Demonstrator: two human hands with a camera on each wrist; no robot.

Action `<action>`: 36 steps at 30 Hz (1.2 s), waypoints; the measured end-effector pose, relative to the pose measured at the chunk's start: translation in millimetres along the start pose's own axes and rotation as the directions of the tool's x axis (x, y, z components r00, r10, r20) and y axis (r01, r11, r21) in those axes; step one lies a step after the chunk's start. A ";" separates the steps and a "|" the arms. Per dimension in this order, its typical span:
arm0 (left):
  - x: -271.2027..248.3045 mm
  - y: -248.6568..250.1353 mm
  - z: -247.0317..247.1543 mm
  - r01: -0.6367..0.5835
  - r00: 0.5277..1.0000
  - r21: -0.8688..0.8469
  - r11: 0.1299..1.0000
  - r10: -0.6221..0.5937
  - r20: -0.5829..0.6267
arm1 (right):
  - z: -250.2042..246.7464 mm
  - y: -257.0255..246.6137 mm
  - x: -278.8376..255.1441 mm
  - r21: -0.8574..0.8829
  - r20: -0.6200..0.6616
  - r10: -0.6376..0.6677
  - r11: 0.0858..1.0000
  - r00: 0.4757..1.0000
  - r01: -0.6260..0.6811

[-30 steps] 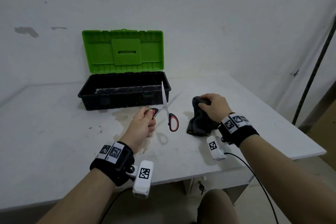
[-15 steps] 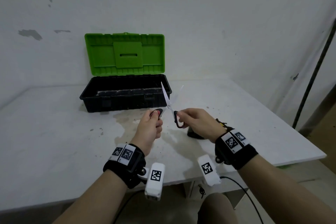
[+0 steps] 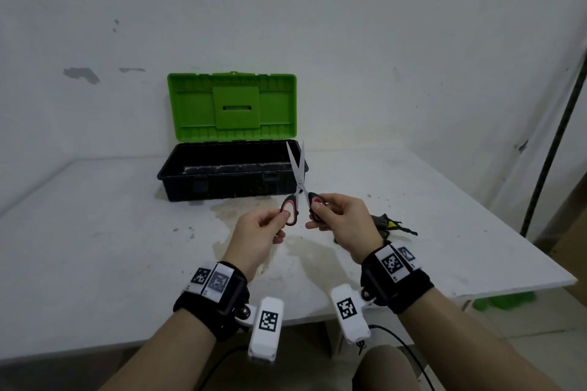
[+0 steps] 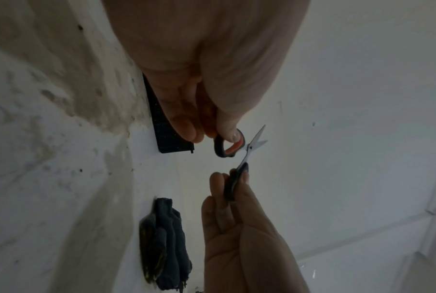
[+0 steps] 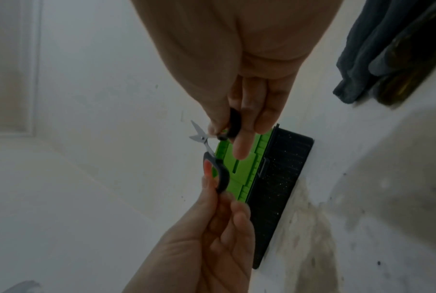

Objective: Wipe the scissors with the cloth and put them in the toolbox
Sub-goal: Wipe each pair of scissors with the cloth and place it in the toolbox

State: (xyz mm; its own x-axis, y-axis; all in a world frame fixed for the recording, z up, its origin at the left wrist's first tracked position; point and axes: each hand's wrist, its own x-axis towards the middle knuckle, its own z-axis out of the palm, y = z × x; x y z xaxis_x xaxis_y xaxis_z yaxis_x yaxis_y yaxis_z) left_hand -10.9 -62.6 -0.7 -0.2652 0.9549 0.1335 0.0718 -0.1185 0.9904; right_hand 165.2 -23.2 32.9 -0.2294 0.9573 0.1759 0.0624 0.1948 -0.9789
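Holding the scissors (image 3: pixel 298 190) up over the table (image 3: pixel 95 247), the left hand (image 3: pixel 254 240) is pinching one handle loop and the right hand (image 3: pixel 344 220) is pinching the other, blades nearly together and pointing up in front of the toolbox (image 3: pixel 203 187). That toolbox is sitting open near the wall, lid up. The cloth (image 3: pixel 386 225) is lying just right of the right hand, well inside the table's right edge.

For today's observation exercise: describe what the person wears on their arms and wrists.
Both forearms are bare, with no sleeves. The left wrist band and right wrist band are black, each with white tags printed with black square codes. A small white camera hangs from each band: left camera, right camera, each with a code. A black cable runs from the right camera.
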 end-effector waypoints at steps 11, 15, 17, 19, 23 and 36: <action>-7.5 3.2 21.0 0.015 0.999 -0.077 0.997 -0.018 -0.038 | 19.9 1.6 -10.7 0.108 -0.104 -0.021 0.994 0.994 0.032; -8.7 0.3 22.6 0.040 0.998 -0.087 0.995 -0.044 -0.053 | 15.9 6.7 -6.9 -0.134 -0.190 -0.059 0.990 0.980 0.034; -7.7 -0.2 21.5 0.057 0.997 -0.061 0.996 -0.060 -0.053 | 15.3 6.2 -4.6 -0.314 -0.217 -0.128 0.948 0.968 0.055; -6.0 0.5 20.0 0.063 0.997 -0.018 0.998 -0.064 -0.032 | 17.7 6.3 -2.9 -0.433 -0.204 -0.161 0.900 0.966 0.059; -5.4 4.8 13.0 0.060 0.998 0.053 0.997 -0.061 0.019 | 19.7 8.7 0.6 -0.514 -0.126 -0.104 0.858 0.987 0.024; 19.5 23.2 -53.5 0.077 0.996 0.339 0.938 -0.089 0.019 | 39.9 -5.2 32.8 -0.576 -0.096 0.005 0.816 0.995 -0.059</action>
State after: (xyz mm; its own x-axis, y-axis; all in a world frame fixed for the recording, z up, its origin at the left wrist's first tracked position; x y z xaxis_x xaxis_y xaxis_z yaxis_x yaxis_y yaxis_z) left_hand -65.9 -61.3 26.8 -0.2524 0.9666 0.0442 0.3724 0.0549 0.9264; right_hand 118.7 -1.3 39.5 -0.1352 0.9742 0.1805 0.6234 0.2253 -0.7487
